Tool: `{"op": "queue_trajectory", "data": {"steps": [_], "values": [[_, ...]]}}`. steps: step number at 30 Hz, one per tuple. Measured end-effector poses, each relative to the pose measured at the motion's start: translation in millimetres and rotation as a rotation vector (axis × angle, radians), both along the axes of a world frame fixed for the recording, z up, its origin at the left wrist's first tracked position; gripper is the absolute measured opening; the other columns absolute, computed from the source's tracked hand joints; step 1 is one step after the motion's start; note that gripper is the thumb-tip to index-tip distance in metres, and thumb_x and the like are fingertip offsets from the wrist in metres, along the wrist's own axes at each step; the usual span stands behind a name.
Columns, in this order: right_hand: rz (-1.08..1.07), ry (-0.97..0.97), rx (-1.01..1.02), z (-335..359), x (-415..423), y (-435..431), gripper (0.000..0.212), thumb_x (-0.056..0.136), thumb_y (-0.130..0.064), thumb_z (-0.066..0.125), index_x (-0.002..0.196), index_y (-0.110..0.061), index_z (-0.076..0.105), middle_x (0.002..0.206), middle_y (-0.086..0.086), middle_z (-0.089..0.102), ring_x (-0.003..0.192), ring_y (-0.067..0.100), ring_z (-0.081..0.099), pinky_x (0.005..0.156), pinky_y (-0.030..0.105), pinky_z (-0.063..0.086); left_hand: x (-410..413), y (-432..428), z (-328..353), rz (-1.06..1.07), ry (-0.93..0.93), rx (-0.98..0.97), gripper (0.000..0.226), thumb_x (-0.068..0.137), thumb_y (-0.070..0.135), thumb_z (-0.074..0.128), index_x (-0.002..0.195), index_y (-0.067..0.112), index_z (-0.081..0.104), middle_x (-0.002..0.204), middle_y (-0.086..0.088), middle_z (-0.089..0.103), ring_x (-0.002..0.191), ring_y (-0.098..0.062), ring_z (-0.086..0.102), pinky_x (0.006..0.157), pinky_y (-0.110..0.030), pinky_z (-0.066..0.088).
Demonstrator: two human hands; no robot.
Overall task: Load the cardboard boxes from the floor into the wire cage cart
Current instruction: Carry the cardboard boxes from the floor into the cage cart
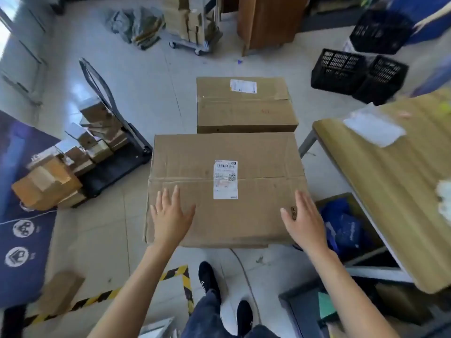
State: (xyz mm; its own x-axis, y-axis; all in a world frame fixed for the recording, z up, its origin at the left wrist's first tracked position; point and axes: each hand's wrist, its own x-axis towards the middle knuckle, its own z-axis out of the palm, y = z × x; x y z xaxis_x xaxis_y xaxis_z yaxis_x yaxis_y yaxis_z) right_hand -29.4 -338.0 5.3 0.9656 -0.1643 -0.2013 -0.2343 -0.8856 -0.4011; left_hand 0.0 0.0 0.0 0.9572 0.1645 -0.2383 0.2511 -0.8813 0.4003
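On the floor, just ahead of the feet, a large box lying flat; second box just behind. Left hand and right hand spread over its lid, fingers straight, gripping nothing. Best to reach down both side edges and lift level. Table close on the right, loaded trolley on the left: tight turning.

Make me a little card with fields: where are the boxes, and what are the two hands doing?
near box: on the floor, taped shut, white label on top
far box: on the floor just behind the near box, label by its far edge
left hand: fingers straight, over the near box's left part
right hand: fingers straight, over its right edge
contact: cannot tell if the hands touch
crates: black, on the floor, far right
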Motion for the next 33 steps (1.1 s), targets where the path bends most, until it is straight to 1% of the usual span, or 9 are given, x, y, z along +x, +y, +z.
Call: {"op": "queue_trajectory", "data": {"steps": [3,6,8,11,15,20,26,29,33], "values": [[-0.259,0.095,0.087,-19,14,-32,0.097,0.093,-0.058,0.055,0.160,-0.012,0.001,0.168,0.007,0.006,0.154,0.023,0.007,0.122,0.045,0.021,9,31,-18,0.116,-0.011,-0.037,0.094,0.090,0.052,0.063,0.158,0.010,0.013,0.166,-0.012,0.012,0.153,-0.028,0.006,0.121,-0.053,0.017],[-0.395,0.348,0.274,-37,19,-56,0.120,0.082,-0.060,0.070,0.159,-0.014,-0.010,0.168,0.004,-0.003,0.154,0.023,0.003,0.123,0.046,0.014,1,52,-32,0.196,0.025,-0.092,0.108,0.081,0.064,0.067,0.158,0.018,0.007,0.166,0.000,0.009,0.150,-0.026,0.019,0.107,-0.055,0.042],[-0.451,0.440,0.414,-48,20,-62,0.119,0.078,-0.055,0.077,0.160,-0.015,0.001,0.165,0.007,0.020,0.148,0.028,0.025,0.119,0.047,0.025,-2,59,-36,0.363,0.098,-0.235,0.114,0.067,0.073,0.073,0.154,0.025,0.017,0.160,-0.003,0.027,0.137,-0.030,0.042,0.097,-0.057,0.049],[-0.460,0.452,0.599,-61,20,-71,0.100,0.067,-0.052,0.084,0.149,-0.016,0.038,0.136,0.005,0.060,0.121,0.023,0.057,0.107,0.048,0.045,0,66,-38,0.464,0.165,-0.348,0.108,0.048,0.085,0.070,0.135,0.028,0.040,0.123,0.000,0.061,0.097,-0.023,0.061,0.083,-0.048,0.056],[-0.464,0.375,0.675,-65,26,-78,0.083,0.070,-0.043,0.085,0.138,-0.016,0.048,0.119,-0.001,0.065,0.107,0.015,0.062,0.093,0.039,0.052,11,62,-32,0.455,0.139,-0.380,0.095,0.059,0.072,0.078,0.133,0.023,0.046,0.118,-0.002,0.064,0.093,-0.021,0.062,0.081,-0.044,0.057],[-0.353,0.329,0.697,-41,39,-86,0.061,0.072,-0.047,0.084,0.121,-0.026,0.055,0.113,-0.006,0.066,0.101,0.011,0.062,0.076,0.031,0.049,7,61,-2,0.441,0.068,-0.343,0.085,0.064,0.071,0.077,0.132,0.029,0.047,0.109,0.006,0.062,0.093,-0.016,0.062,0.078,-0.040,0.058],[-0.159,0.325,0.782,1,43,-61,0.051,0.075,-0.044,0.083,0.118,-0.031,0.058,0.113,-0.005,0.070,0.104,0.015,0.066,0.091,0.042,0.054,-75,75,52,0.607,-0.071,-0.290,0.092,0.057,0.078,0.074,0.130,0.029,0.049,0.103,0.012,0.061,0.083,-0.003,0.057,0.062,-0.023,0.044],[-0.030,0.313,0.792,19,41,-33,0.057,0.073,-0.049,0.082,0.123,-0.035,0.056,0.119,-0.008,0.066,0.111,0.015,0.062,0.096,0.046,0.051,-133,88,77,0.759,-0.142,-0.283,0.101,0.050,0.079,0.074,0.131,0.022,0.052,0.111,0.001,0.067,0.095,-0.019,0.064,0.074,-0.036,0.053],[0.199,0.320,0.788,47,32,17,0.058,0.071,-0.057,0.080,0.121,-0.045,0.054,0.106,-0.022,0.069,0.099,0.000,0.064,0.080,0.029,0.050,-226,99,113,0.960,-0.225,-0.288,0.100,0.048,0.078,0.078,0.129,0.024,0.053,0.113,-0.001,0.066,0.098,-0.023,0.064,0.087,-0.052,0.055]]}}
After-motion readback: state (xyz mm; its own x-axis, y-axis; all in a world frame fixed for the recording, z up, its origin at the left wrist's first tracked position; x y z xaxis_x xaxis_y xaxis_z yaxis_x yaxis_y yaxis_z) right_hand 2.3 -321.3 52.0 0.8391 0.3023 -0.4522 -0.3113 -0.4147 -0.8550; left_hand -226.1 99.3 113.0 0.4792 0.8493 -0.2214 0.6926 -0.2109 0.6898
